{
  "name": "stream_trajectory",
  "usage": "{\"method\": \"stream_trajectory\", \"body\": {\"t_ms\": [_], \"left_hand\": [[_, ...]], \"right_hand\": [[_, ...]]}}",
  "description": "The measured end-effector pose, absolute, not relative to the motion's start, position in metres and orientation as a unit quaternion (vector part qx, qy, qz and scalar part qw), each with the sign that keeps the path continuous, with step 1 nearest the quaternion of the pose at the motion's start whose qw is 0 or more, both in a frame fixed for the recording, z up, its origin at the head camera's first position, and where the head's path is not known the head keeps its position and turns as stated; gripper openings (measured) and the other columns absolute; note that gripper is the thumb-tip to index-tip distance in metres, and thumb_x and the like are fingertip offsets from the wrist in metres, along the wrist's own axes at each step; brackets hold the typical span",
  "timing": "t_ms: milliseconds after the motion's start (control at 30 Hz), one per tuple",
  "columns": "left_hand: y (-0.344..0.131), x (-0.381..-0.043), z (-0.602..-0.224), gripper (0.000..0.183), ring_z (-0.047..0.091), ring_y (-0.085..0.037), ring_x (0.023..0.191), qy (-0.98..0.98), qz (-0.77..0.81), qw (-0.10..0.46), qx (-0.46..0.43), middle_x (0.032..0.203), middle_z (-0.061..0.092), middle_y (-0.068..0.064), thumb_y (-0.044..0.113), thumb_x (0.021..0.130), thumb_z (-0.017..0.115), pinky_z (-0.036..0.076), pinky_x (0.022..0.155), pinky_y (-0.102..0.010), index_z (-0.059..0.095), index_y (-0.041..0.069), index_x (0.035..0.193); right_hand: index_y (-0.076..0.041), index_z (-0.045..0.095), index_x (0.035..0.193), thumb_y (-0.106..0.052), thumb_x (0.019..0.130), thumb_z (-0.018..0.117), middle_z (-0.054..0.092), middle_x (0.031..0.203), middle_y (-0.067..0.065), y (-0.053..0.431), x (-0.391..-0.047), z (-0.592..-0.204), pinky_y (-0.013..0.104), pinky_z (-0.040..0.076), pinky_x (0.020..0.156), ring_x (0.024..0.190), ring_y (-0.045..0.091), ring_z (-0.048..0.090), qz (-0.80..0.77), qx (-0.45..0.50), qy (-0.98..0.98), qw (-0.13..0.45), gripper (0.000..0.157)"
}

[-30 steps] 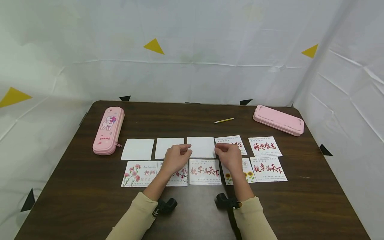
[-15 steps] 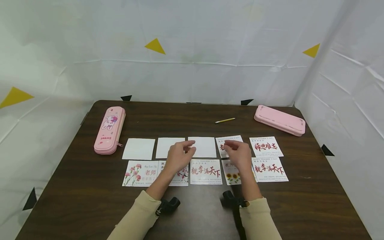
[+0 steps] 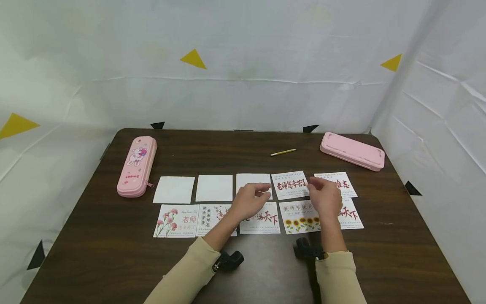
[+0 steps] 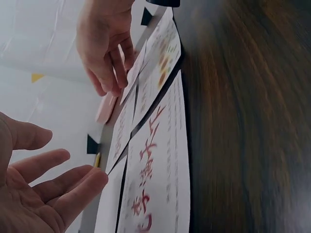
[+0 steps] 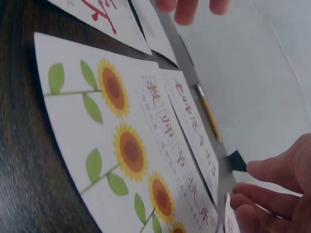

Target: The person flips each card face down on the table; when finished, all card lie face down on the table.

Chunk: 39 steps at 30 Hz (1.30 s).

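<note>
The left hand (image 3: 249, 203) has its fingers loosely bent and spread from the thumb, with nothing between them; the right hand (image 3: 327, 198) is likewise relaxed, thumb and fingertips apart; whether any fingertip touches paper cannot be told. Between the hands, in the upper row, lies a red-lettered card (image 3: 290, 185), its right edge just beside the right fingertips; the left hand partly covers a blank card (image 3: 241, 181) above and a card with large red characters (image 3: 268, 221) below; the right hand and wrist overlap the sunflower card (image 3: 294, 214), the upper right card (image 3: 348, 186) and the lower right card (image 3: 351, 215). To the left are two more blank cards (image 3: 214, 188), above a carnation card (image 3: 176, 221) and a blossom card (image 3: 210, 214); all ten lie flat in two rows on the dark bench (image 3: 395, 253). Beyond the upper row lies a yellow pencil (image 3: 283, 152); a pink case with a rabbit print (image 3: 137, 166) stands far left, a plainer pink case (image 3: 352, 151) far right.
</note>
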<state>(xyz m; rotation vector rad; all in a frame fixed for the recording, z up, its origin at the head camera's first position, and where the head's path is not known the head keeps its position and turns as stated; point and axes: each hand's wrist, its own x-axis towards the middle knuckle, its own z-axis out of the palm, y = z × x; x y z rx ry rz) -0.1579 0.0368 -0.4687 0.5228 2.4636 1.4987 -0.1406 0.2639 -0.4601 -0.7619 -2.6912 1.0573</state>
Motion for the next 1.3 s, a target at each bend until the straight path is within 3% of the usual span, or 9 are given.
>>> {"method": "stream_trajectory", "body": {"t_ms": [167, 533, 800, 1067, 1300], "left_hand": [[0.054, -0.158, -0.471, 0.037, 0.066, -0.019, 0.106, 0.827, 0.517, 0.128, 0.181, 0.120, 0.068, -0.008, 0.022, 0.097, 0.058, 0.051, 0.088, -0.036, 0.064, 0.008, 0.130], [0.071, -0.158, -0.471, 0.038, 0.059, -0.027, 0.119, 0.821, 0.524, 0.159, 0.160, 0.125, 0.065, -0.014, 0.023, 0.098, 0.054, 0.046, 0.099, -0.044, 0.063, 0.007, 0.132], [0.075, -0.161, -0.467, 0.042, 0.058, -0.027, 0.121, 0.821, 0.533, 0.161, 0.128, 0.128, 0.063, -0.014, 0.024, 0.095, 0.058, 0.044, 0.101, -0.041, 0.062, 0.006, 0.133], [0.076, -0.164, -0.470, 0.041, 0.071, -0.023, 0.086, 0.783, 0.588, 0.181, 0.091, 0.120, 0.067, -0.013, 0.021, 0.094, 0.061, 0.053, 0.072, -0.024, 0.062, 0.004, 0.131], [0.075, -0.164, -0.470, 0.037, 0.069, -0.026, 0.092, 0.763, 0.616, 0.182, 0.076, 0.107, 0.069, -0.009, 0.018, 0.093, 0.060, 0.053, 0.069, -0.023, 0.065, 0.003, 0.127]], "right_hand": [[-0.012, 0.070, 0.122, -0.022, 0.094, 0.062, 0.070, 0.115, 0.012, 0.265, -0.141, -0.462, 0.050, 0.043, 0.085, 0.110, 0.033, 0.062, 0.340, -0.258, -0.902, 0.064, 0.031], [-0.012, 0.071, 0.122, -0.022, 0.094, 0.063, 0.071, 0.113, 0.013, 0.263, -0.140, -0.468, 0.051, 0.043, 0.083, 0.110, 0.034, 0.061, 0.333, -0.262, -0.903, 0.065, 0.031], [-0.009, 0.071, 0.121, -0.021, 0.094, 0.063, 0.070, 0.113, 0.014, 0.264, -0.142, -0.467, 0.051, 0.043, 0.084, 0.109, 0.035, 0.062, 0.337, -0.265, -0.901, 0.066, 0.030], [-0.010, 0.072, 0.119, -0.022, 0.092, 0.064, 0.071, 0.112, 0.011, 0.269, -0.143, -0.468, 0.049, 0.044, 0.084, 0.109, 0.033, 0.062, 0.348, -0.270, -0.895, 0.067, 0.031], [-0.007, 0.072, 0.118, -0.019, 0.093, 0.062, 0.070, 0.112, 0.014, 0.272, -0.144, -0.468, 0.049, 0.043, 0.085, 0.108, 0.035, 0.062, 0.368, -0.269, -0.888, 0.064, 0.029]]}}
